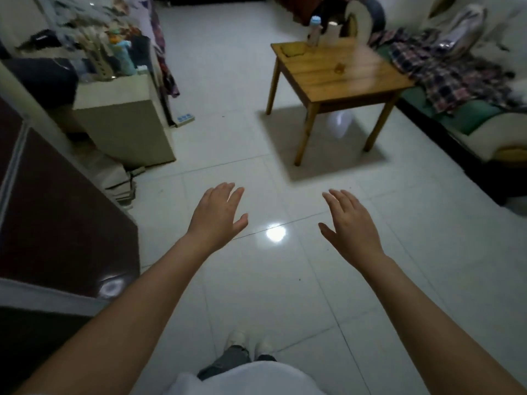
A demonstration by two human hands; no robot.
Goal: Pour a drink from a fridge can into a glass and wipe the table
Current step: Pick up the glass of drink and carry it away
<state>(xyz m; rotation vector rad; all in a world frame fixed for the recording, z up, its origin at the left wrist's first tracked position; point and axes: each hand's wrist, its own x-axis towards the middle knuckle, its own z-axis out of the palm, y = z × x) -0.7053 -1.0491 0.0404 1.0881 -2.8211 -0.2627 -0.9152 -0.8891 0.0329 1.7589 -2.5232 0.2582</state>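
Note:
My left hand (pixel 218 215) and my right hand (pixel 348 220) are stretched out in front of me over the white tiled floor, palms down, fingers straight, holding nothing. A small wooden table (pixel 356 78) stands ahead to the right. On it sit a small glass (pixel 340 68), a yellow cloth (pixel 293 49) at the far left corner, a bottle with a blue cap (pixel 314 31) and a white roll (pixel 332 31). No can is in view.
A dark brown appliance or cabinet (pixel 57 212) fills the left edge. Beyond it stands a beige cabinet (pixel 125 121) with clutter on top. A sofa (pixel 484 129) with plaid clothing runs along the right. A power strip (pixel 185 119) lies on the floor.

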